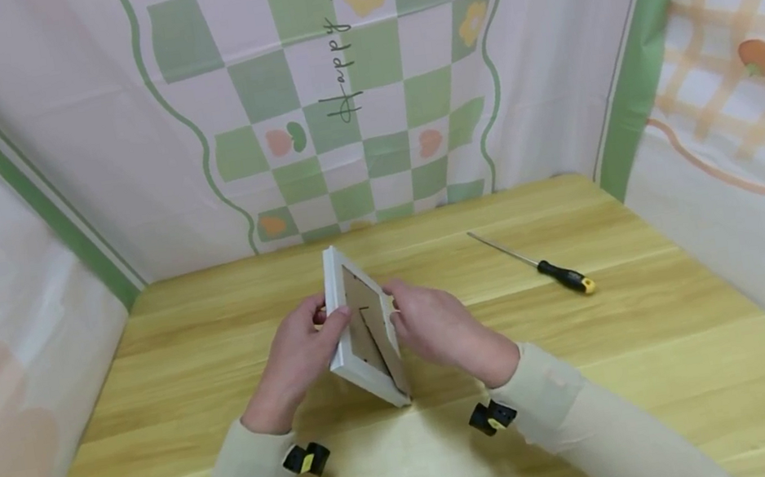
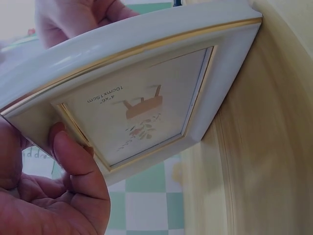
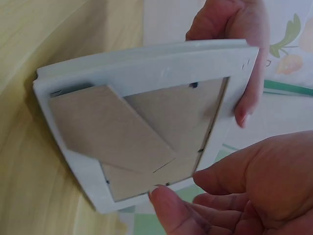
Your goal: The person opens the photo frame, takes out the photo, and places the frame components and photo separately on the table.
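Observation:
A white picture frame [image 1: 374, 347] with a brown backing board stands tilted on one corner edge on the table. My left hand [image 1: 304, 347] grips its left side, thumb on the back, curled fingers on the front. In the left wrist view, the front of the frame [image 2: 231, 68] has gold trim and a printed insert marked 4"x6". My right hand [image 1: 438, 329] is at the opposite side, its thumb and forefinger parted beside the frame's edge; whether they touch it is unclear. A cardboard stand leg [image 3: 110, 129] lies angled across the back, with small dark tabs around the board.
A screwdriver [image 1: 543, 268] with a black and yellow handle lies on the wooden table [image 1: 636, 349], to the right of my right hand. A checkered cloth [image 1: 360, 85] hangs behind the table, and more printed cloth hangs on both sides.

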Demonstrator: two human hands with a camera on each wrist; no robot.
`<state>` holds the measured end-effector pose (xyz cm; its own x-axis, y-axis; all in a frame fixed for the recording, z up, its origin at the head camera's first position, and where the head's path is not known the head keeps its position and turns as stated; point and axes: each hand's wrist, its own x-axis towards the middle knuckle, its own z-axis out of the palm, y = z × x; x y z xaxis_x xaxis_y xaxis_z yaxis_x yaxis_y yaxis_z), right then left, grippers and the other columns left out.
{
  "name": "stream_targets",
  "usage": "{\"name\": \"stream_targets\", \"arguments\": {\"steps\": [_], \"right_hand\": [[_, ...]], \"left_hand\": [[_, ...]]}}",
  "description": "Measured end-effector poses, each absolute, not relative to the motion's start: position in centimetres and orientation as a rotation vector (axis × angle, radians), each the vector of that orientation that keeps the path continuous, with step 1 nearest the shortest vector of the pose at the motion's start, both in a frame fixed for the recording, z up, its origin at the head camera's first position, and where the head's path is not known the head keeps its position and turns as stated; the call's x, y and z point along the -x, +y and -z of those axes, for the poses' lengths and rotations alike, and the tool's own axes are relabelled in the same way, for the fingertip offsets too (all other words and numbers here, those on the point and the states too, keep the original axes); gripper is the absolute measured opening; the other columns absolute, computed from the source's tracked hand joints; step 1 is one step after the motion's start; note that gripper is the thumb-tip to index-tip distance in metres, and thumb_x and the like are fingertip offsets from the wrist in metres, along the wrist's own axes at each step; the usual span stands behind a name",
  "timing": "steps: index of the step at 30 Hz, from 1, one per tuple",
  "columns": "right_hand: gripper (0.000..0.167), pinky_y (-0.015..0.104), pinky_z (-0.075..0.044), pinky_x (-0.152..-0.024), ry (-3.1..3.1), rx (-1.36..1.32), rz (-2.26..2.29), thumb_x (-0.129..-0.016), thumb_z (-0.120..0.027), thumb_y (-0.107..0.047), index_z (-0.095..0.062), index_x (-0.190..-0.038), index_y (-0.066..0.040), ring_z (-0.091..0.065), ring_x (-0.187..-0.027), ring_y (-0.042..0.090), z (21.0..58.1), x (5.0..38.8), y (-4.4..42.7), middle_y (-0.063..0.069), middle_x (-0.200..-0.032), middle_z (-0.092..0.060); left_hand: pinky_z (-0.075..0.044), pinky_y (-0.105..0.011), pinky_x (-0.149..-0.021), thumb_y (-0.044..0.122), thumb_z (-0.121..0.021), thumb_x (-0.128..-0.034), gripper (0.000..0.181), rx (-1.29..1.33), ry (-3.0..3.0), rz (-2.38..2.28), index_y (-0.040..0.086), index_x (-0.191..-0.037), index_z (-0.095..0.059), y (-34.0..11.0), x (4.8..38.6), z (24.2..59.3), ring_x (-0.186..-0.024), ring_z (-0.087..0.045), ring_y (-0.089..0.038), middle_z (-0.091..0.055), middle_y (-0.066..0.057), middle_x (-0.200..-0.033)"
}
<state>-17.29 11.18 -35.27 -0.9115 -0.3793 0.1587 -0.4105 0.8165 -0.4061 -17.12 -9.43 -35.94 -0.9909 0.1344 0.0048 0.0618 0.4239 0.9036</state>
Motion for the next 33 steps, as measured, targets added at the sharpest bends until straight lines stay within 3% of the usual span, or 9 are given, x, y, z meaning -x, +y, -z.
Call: {"name": "stream_targets", "arguments": {"steps": [3, 12, 22, 33], "right_hand": [[0.041, 0.042, -0.059, -0.081, -3.020, -0.597, -0.660, -0.105, -0.056, -0.011, -0.054, -0.143, 0.004, -0.069, -0.090, 0.025, 35.5, 17.6, 11.2, 0.018, -0.124, -0.072], [0.040, 0.044, -0.059, -0.091, -3.199, -0.529, -0.556, -0.106, -0.056, -0.013, -0.055, -0.142, 0.005, -0.069, -0.094, 0.026, 36.4, 18.4, 11.6, 0.019, -0.122, -0.072], [0.027, 0.036, -0.057, -0.072, -3.297, -0.475, -0.500, -0.106, -0.052, -0.009, -0.061, -0.128, 0.003, -0.060, -0.078, 0.020, 37.5, 19.2, 12.2, 0.011, -0.096, -0.068], [0.021, 0.038, -0.058, -0.073, -3.323, -0.493, -0.417, -0.107, -0.048, -0.008, -0.064, -0.114, 0.004, -0.060, -0.077, 0.020, 38.4, 19.8, 12.3, 0.011, -0.089, -0.065]], "left_hand": [[-0.063, -0.038, -0.076, 0.031, -0.062, -0.1038, 0.046, -0.183, 2.609, -1.627, 0.003, -0.140, -0.060, -9.7, 17.1, 36.1, -0.093, -0.072, -0.026, -0.067, -0.015, -0.108], [-0.062, -0.038, -0.079, 0.027, -0.058, -0.1051, 0.042, -0.173, 2.586, -1.600, 0.002, -0.138, -0.061, -10.2, 17.0, 36.7, -0.094, -0.074, -0.024, -0.072, -0.016, -0.113], [-0.058, -0.032, -0.073, 0.026, -0.058, -0.1039, 0.036, -0.171, 2.641, -1.506, 0.001, -0.129, -0.066, -10.3, 16.9, 37.2, -0.088, -0.071, -0.020, -0.073, -0.013, -0.105], [-0.052, -0.029, -0.065, 0.023, -0.056, -0.1052, 0.034, -0.160, 2.607, -1.475, 0.001, -0.130, -0.065, -10.5, 17.0, 37.8, -0.080, -0.065, -0.017, -0.070, -0.010, -0.097]]}}
